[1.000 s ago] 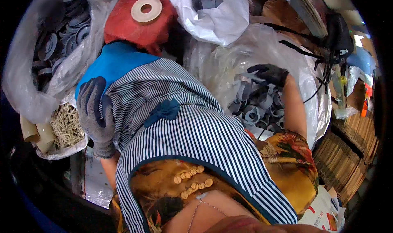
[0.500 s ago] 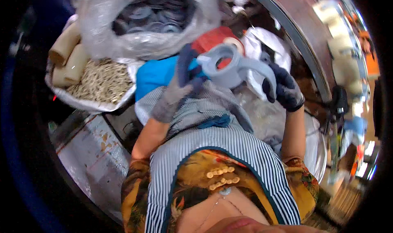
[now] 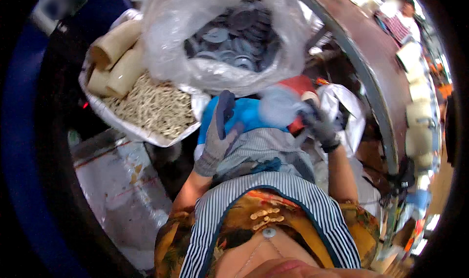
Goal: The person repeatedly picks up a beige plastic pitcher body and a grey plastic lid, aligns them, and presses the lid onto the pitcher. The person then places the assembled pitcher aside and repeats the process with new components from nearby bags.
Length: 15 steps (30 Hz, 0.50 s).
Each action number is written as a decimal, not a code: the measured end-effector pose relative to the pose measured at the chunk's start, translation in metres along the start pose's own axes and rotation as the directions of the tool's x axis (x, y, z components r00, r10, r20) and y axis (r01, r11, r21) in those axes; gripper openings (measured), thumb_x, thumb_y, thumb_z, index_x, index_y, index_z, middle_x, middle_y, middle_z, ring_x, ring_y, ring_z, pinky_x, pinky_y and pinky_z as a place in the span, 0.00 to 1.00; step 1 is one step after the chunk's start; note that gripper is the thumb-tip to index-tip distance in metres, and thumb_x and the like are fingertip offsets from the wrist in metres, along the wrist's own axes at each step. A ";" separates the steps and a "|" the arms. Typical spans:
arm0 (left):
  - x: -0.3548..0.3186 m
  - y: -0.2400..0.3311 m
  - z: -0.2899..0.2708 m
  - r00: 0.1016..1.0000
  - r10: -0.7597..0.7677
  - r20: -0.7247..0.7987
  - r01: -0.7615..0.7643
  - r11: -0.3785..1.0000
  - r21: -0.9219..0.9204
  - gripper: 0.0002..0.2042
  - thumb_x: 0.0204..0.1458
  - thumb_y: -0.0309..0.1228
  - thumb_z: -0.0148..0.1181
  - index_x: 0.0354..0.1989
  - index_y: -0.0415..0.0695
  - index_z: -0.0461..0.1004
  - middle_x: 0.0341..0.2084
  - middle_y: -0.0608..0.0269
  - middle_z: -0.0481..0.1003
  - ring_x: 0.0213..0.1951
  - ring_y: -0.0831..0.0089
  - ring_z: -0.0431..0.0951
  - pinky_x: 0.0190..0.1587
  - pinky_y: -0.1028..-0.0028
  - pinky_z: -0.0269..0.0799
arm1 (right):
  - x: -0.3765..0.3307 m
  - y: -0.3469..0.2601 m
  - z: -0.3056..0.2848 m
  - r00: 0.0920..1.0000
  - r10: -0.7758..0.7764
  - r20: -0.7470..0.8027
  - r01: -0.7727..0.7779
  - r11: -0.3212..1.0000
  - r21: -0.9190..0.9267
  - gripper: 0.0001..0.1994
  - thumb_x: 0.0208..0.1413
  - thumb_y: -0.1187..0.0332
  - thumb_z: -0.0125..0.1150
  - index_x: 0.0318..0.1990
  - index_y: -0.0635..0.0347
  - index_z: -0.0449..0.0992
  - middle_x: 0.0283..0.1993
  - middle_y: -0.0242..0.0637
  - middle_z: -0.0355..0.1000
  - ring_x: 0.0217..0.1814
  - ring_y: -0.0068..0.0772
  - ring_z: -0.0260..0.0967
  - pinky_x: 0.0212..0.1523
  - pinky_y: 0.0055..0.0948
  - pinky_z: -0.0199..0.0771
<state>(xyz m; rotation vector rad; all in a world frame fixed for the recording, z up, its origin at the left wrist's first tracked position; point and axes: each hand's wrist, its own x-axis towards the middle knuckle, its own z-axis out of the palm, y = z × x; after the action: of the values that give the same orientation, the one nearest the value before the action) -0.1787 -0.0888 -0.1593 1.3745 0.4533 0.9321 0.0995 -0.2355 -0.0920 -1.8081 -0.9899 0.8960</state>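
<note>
My left hand [image 3: 220, 141], in a grey and dark blue glove, is raised above my lap with its fingers stretched out and nothing in them. My right hand [image 3: 320, 126], gloved alike, is closed at the right edge of a pale grey-blue round piece [image 3: 279, 106]. That piece is smeared by motion, so its details do not show. It hangs over a bright blue cloth or bag [image 3: 246, 116] on my lap and in front of a red roll-like thing [image 3: 298, 85].
Ahead lies a clear plastic bag [image 3: 168, 38] with several grey discs [image 3: 244, 45]. On the left, a white sack [image 3: 132, 133] holds small beige pieces [image 3: 156, 107] and tan tubes [image 3: 115, 45]. A metal-edged table [image 3: 361, 67] curves along the right; a person [image 3: 403, 21] is beyond it.
The left hand has come away from the round piece and opened. The right hand has swung the piece, which earlier showed a ring and curved band. The whole view has shifted.
</note>
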 end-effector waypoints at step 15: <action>-0.054 -0.061 -0.098 0.974 -0.140 -0.180 0.183 0.013 0.983 0.20 0.47 0.42 0.63 0.50 0.52 0.74 0.39 0.62 0.75 0.44 0.62 0.75 0.49 0.59 0.67 | 0.051 0.144 -0.080 0.720 -0.436 -0.540 -0.445 0.308 -0.841 0.35 0.56 0.39 0.52 0.61 0.58 0.67 0.57 0.51 0.69 0.57 0.56 0.67 0.57 0.49 0.65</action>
<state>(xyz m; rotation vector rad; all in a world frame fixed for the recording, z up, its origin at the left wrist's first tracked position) -0.2672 -0.0653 -0.2487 2.5423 1.5059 0.2654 0.2285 -0.2619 -0.2033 -2.8040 -1.0234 -0.7583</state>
